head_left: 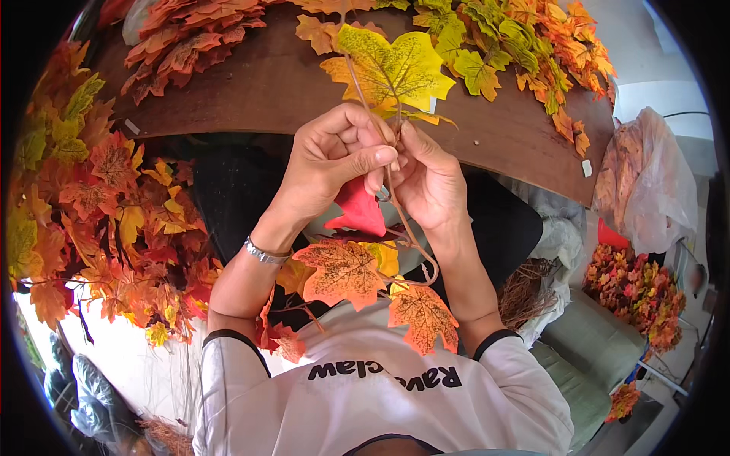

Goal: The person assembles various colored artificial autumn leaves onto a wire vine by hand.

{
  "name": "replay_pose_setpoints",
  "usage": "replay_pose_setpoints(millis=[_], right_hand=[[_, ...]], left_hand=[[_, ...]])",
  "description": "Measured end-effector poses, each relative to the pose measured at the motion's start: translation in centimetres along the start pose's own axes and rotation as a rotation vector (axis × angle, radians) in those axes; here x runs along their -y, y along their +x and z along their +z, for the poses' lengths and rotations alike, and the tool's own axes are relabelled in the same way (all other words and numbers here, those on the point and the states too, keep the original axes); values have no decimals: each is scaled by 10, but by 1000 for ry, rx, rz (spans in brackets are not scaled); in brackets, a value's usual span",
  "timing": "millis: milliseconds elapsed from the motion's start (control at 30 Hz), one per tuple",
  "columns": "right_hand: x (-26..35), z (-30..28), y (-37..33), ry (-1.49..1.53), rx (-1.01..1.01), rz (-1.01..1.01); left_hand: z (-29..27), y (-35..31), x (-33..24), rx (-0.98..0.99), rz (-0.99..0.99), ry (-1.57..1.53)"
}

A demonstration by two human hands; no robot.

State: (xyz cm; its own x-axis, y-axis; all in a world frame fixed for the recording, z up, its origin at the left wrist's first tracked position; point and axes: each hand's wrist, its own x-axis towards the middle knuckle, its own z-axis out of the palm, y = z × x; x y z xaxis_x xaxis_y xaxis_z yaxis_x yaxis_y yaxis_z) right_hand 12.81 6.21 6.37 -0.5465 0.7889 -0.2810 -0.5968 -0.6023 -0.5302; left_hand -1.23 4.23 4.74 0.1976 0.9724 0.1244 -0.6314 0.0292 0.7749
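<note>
An artificial autumn-leaf vine (416, 240) with a brown stem runs upright in front of my chest and curls at its lower end. My left hand (341, 152) pinches it between thumb and fingers. Close against it, my right hand (432, 171) pinches the same spot, where the short stalk of a yellow speckled leaf (403, 72) meets the vine. The fingertips hide the joint itself. A red leaf (360, 209) hangs below my left hand. Lower down are an orange speckled leaf (344, 272) and another orange leaf (423, 315), near my shirt.
A brown table (251, 83) curves ahead of me. On it lie a pile of orange-red leaves (190, 42) and a pile of green-yellow leaves (475, 45). Leafy garlands (114, 190) crowd my left. At right are a clear plastic bag (646, 178) and another leaf heap (635, 296).
</note>
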Motion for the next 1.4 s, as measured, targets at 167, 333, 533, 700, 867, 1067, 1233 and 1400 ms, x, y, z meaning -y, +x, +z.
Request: replay_pose_setpoints(millis=[167, 333, 533, 700, 867, 1067, 1233, 1400], right_hand=[[-5, -3, 1, 80, 8, -34], [-7, -3, -1, 55, 12, -56], [-12, -13, -3, -31, 104, -152], [-17, -26, -4, -62, 57, -163], [-8, -25, -6, -316, 24, -263], [-7, -27, -4, -175, 11, -242], [-2, -22, -6, -153, 53, -207], [6, -40, -3, -198, 153, -106]], left_hand=[[1, 0, -3, -12, 10, -5], [0, 0, -1, -14, 15, -6], [0, 0, 1, -29, -1, -9], [3, -1, 3, -31, -12, -15], [4, -4, 7, -59, -50, -21], [3, 5, 10, -15, 11, 179], [3, 4, 8, 12, -27, 92], [4, 2, 7, 33, -79, 35]])
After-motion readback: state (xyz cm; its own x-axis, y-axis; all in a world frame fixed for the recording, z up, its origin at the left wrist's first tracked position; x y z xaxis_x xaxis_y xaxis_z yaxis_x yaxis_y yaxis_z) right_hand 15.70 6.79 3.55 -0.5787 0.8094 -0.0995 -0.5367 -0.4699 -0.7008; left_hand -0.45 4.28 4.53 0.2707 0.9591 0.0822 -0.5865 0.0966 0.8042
